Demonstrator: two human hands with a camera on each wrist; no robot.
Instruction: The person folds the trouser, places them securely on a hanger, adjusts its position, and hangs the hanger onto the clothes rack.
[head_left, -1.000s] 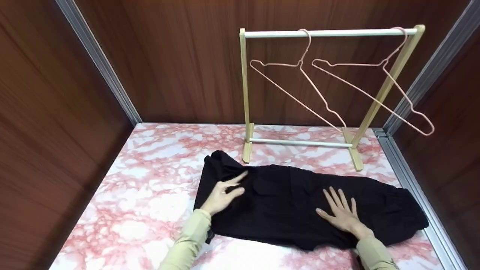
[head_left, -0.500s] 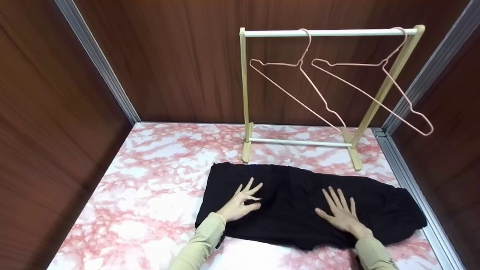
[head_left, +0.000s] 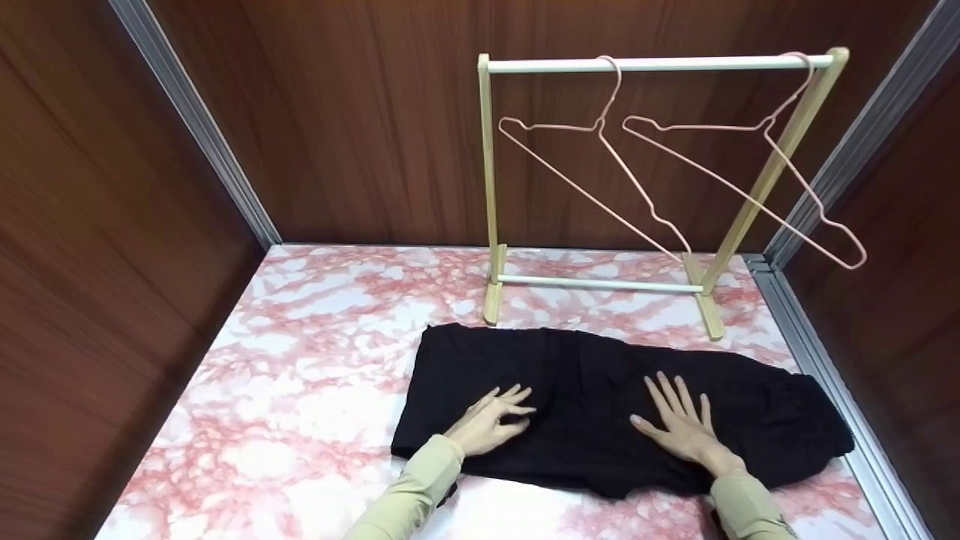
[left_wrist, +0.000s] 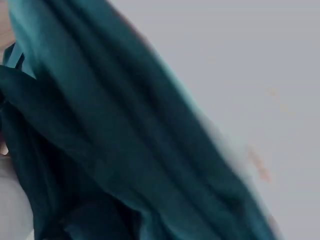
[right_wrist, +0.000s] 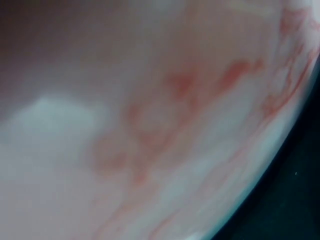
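Observation:
Black trousers [head_left: 600,427], folded lengthwise, lie across the front of the table, with a gathered band at their right end. On the left part of the cloth rests my left hand [head_left: 491,421], its fingers loosely extended. My right hand [head_left: 682,427] lies flat with spread fingers on the right half. In the left wrist view the trousers [left_wrist: 115,115] look dark teal and fall in folds. Only a dark strip of the trousers [right_wrist: 285,200] shows in the blurred right wrist view.
Behind the trousers stands a small wooden rack [head_left: 489,180] with white bars. Two pink hangers, a left hanger [head_left: 634,178] and a right hanger [head_left: 795,165], hang from its top bar. Brown panels [head_left: 375,150] with metal edges enclose the red-and-white marbled table [head_left: 300,360].
The bunched left end of the trousers now lies flat, folded over to the right. My left hand has moved right and toward me over it. The right hand has stayed put.

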